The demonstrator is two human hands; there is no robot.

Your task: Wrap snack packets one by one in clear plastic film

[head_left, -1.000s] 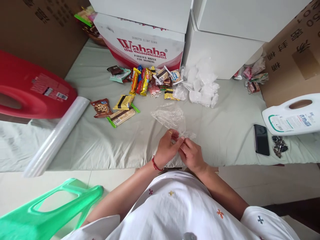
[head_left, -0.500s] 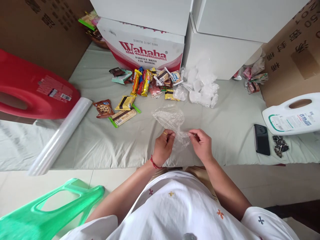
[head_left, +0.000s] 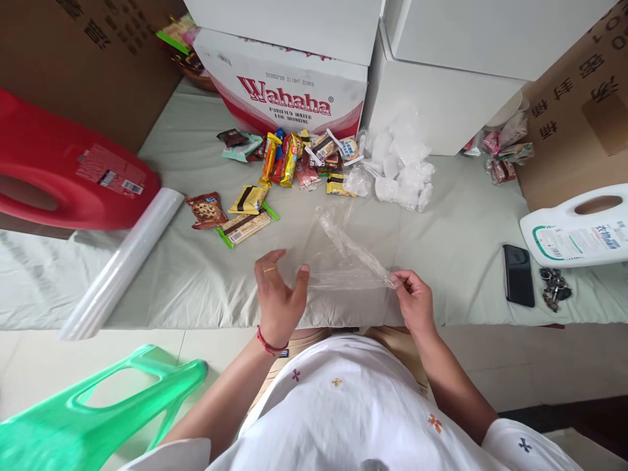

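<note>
right hand point(head_left: 415, 297) pinches one end of a clear plastic bag point(head_left: 353, 250); left hand point(head_left: 279, 297) splayed, thumb beside it. looks flimsy: gentle, even tension likely best.

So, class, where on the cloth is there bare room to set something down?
One bare patch of cloth lies between the right hand and the phone; another between the plastic roll and the left hand. Clear plastic takes up space between the hands. Crowded: snack packets before the Wahaha box, running into crumpled plastic.
</note>
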